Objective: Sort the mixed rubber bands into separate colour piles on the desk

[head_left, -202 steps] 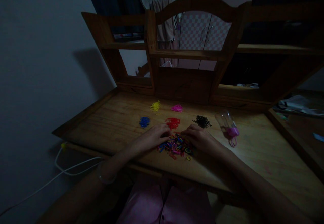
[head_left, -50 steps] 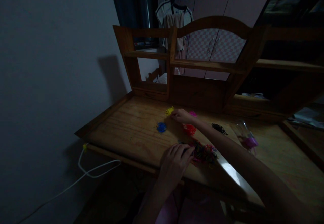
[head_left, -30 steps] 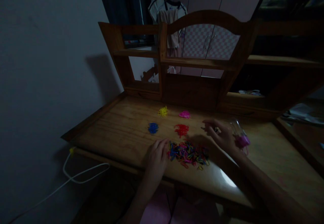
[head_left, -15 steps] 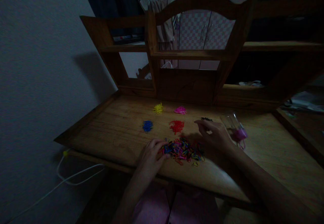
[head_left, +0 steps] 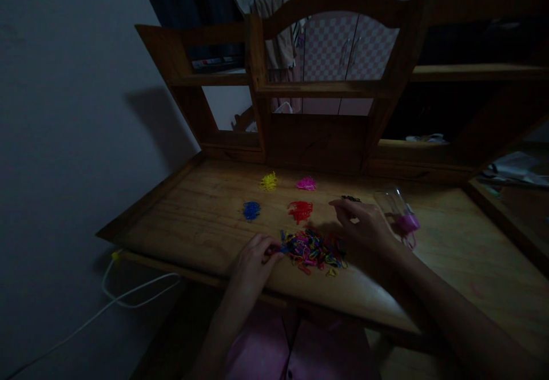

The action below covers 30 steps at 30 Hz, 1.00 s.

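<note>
A mixed heap of small coloured clips [head_left: 315, 248], shaped like safety pins, lies near the desk's front edge. At its left side, my left hand [head_left: 256, 254] has thumb and finger pinched on a blue clip [head_left: 283, 249]. Beyond the heap to the right, my right hand [head_left: 364, 222] hovers with its thumb and forefinger together; whether anything is between them is too dark to see. Behind it, partly hidden, is a black pile [head_left: 351, 198]. Single-colour piles stand apart: red [head_left: 300, 211], blue [head_left: 251, 210], yellow [head_left: 269, 181] and pink [head_left: 306, 183].
A clear jar [head_left: 388, 201] with a pink lid [head_left: 407, 222] and strap lies on its side at the right. The wooden desk [head_left: 180, 214] has a shelf unit [head_left: 317, 91] along its back. At the left front corner hangs a white cable [head_left: 141, 280].
My left hand has drawn back slightly from the heap, its fingers now pinched on a blue clip. My right hand stays in nearly the same place.
</note>
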Motion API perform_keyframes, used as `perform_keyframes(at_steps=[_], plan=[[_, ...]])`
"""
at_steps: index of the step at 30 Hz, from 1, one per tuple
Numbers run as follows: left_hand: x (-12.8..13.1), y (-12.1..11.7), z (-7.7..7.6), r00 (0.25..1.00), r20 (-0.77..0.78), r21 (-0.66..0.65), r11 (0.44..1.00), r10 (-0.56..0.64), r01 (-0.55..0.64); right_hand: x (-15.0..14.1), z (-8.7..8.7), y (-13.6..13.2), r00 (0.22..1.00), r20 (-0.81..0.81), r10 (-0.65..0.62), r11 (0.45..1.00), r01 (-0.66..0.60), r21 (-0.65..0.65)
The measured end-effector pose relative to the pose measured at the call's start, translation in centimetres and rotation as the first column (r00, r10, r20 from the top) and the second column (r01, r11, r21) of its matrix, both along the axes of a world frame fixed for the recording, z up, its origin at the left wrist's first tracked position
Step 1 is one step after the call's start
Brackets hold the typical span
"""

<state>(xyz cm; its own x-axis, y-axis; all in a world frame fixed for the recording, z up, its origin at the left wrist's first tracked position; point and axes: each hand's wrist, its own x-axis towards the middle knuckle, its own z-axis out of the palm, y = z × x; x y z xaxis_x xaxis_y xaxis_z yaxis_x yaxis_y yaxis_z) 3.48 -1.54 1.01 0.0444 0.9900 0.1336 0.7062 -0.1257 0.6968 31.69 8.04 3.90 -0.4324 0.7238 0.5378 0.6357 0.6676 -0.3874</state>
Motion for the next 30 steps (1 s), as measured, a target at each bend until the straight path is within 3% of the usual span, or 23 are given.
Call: perform_keyframes(at_steps=[11,20,24,30], plan=[[1.1,0.7,0.5,0.997,-0.077,0.067,0.997,-0.032,0.037,-0.1,-0.3,0.0,1.0,0.001,0.006,1.0,-0.006,-0.001],[1.2,0.9,1.0,0.994,0.096,0.154,0.986,0.051,-0.066,-0.2,-0.3,0.0,1.0,-0.009,0.003,1.0,-0.003,0.018],[1.0,0.7,1.4,0.963,0.257,0.061,0.993,0.081,-0.099,-0.3,0.0,-0.2,1.0,0.019,0.002,1.0,-0.003,0.019],[0.9,0.8,1.7,0.849,0.493,-0.131,0.981,0.19,-0.144,-0.2,0.2,-0.3,1.0,0.02,-0.001,1.0,0.001,0.004]])
